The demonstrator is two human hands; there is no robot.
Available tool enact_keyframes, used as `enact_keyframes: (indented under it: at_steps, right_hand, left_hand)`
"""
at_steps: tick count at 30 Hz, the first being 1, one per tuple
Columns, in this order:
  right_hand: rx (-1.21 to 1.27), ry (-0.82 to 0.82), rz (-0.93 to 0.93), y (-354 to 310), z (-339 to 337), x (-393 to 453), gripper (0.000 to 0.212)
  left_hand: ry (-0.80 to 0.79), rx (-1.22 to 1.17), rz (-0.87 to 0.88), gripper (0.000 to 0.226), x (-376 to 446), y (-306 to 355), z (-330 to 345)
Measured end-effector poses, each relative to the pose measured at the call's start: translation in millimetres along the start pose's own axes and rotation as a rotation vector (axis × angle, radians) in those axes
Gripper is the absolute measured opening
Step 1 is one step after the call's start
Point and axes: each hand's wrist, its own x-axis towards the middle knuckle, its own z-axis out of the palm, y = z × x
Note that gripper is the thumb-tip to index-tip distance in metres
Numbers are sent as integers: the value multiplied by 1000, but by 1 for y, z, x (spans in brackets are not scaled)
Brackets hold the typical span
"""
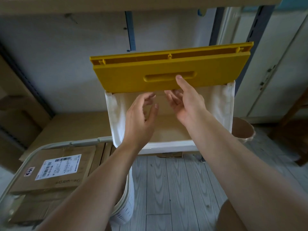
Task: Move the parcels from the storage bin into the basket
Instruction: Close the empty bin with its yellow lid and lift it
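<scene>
The white storage bin (pixel 168 146) stands in front of me with its yellow lid (pixel 126 72) tilted up at the back. My right hand (pixel 187 101) holds the lid's lower edge, thumb on its face by the handle recess and fingers curled beneath. My left hand (pixel 141 120) hovers over the bin's opening with relaxed fingers and holds nothing. Inside the bin I see a beige bottom; the part under the lid is hidden. At lower left the white basket (pixel 55 145) holds brown cardboard parcels, the top parcel (pixel 73 165) bearing a white shipping label.
A brown round container (pixel 242 130) stands right of the bin. Cardboard boxes (pixel 15 104) fill the shelf at left, and a metal rack post (pixel 251 29) rises behind the bin. Grey wood floor (pixel 175 189) lies below my arms.
</scene>
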Motion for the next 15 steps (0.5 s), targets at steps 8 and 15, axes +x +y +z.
enact_keyframes:
  at_steps: [8, 15]
  right_hand:
    - [-180, 41, -130, 13, -6, -13, 33]
    - [-200, 1, -226, 11, -18, -36, 27]
  left_hand:
    - [140, 26, 249, 28, -5, 26, -21]
    - [496, 136, 99, 26, 2, 15, -58]
